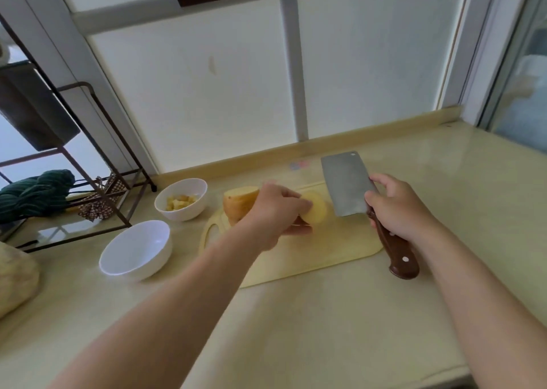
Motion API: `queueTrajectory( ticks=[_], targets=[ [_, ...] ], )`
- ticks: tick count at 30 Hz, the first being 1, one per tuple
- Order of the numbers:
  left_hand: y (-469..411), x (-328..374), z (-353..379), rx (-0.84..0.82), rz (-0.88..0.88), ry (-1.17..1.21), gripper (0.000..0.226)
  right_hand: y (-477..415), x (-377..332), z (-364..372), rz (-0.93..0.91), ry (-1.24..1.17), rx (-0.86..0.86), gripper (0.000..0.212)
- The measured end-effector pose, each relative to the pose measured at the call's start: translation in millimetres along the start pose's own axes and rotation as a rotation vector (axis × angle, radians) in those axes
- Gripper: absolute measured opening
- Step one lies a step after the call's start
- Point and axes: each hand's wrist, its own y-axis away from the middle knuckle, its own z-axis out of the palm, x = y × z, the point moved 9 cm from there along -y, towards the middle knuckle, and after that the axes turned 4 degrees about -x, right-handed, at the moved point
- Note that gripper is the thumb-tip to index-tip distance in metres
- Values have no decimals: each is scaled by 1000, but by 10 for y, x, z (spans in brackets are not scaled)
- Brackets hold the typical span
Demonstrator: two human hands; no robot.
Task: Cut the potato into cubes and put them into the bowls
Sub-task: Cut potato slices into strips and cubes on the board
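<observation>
A pale yellow cutting board lies on the counter. On its far left part sits a large potato piece, brown-skinned with a cut yellow face. My left hand pinches a round potato slice just right of that piece. My right hand grips the brown wooden handle of a cleaver, whose blade is held above the board's right part, to the right of the slice. A white bowl left of the board holds several potato cubes. A second white bowl nearer to me holds nothing.
A dark metal rack stands at the left with a green cloth and a patterned cloth on its lower shelf. A beige lump sits at the left edge. A frosted window wall rises behind the counter.
</observation>
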Motion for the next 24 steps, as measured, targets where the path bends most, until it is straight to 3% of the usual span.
queueTrajectory(
  ticks=[3,7,10,16,20,24],
  targets=[
    [-19,-145,37,56,-60,-66,20,4,10,-8,-28,81,-21,45],
    [44,84,-84,90,168,-740,29,38,2,47,-43,198,-93,51],
    [99,103,28,-50,342,-1033,41,53,-24,69,-40,227,-116,52],
    [92,-43,230,-112,517,-1095,38,112,-63,-50,24,421,-161,67],
    [135,3,235,3,598,-1017,28,154,-132,-66,39,544,-208,36],
    [141,26,349,51,582,-1040,30,137,-196,-12,55,593,-239,32]
  ],
)
